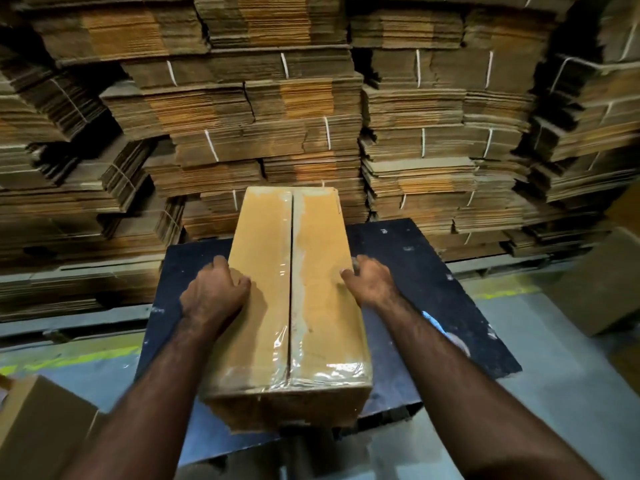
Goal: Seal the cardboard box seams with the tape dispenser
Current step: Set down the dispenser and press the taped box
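step: top seam taped, both hands gripping box (263, 271) | left hand (211, 296) fingers curled on left edge | right hand (372, 280) fingers clamped on right edge | next: probably turn box; tape dispenser not visible

Right hand (369, 284) fingers hidden behind box (270, 306) side; grip unclear. Box at bottom-left (38, 431) cut off by edge. Stacks far right (595, 109) blurred.

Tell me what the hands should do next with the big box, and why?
Probably lift or turn the cardboard box to reach another seam. The left hand and right hand grip its two long sides, clear tape already covers the top centre seam and near edge, and no tape dispenser is in view, so the top looks done.
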A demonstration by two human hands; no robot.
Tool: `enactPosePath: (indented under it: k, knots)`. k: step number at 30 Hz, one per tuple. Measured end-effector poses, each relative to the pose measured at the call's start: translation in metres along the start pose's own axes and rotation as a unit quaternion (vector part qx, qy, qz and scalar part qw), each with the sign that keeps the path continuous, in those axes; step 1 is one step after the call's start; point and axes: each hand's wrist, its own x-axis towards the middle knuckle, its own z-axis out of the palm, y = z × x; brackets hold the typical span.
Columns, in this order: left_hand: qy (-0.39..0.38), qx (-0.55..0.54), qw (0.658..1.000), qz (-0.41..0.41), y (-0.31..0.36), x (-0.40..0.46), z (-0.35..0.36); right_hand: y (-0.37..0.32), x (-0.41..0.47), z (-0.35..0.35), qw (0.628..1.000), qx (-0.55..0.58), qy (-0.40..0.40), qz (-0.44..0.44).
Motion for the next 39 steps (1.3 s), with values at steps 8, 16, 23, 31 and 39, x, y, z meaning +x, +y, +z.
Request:
enactPosePath:
  k: [8,16,23,31,39]
  knots:
    - [-0.009,0.066,0.998,-0.021,0.012,0.034,-0.007,-0.017,0.003,0.0,0.99,-0.12,-0.058,-0.042]
    - [-0.054,0.064,0.996,0.019,0.01,0.084,-0.018,-0.067,-0.013,0.026,0.974,-0.087,-0.174,-0.117]
    - [0.051,0.035,0.987,0.146,0.019,0.002,0.013,-0.139,0.092,0.044,0.959,-0.022,-0.022,-0.282]
    - [0.053,0.166,0.98,0.101,0.0,-0.028,0.033,-0.246,0.154,0.139,0.807,-0.223,-0.237,-0.493]
    - [0.197,-0.238,0.889,-0.337,-0.004,-0.097,0.035,-0.269,0.155,0.177,0.798,-0.224,-0.258,-0.496]
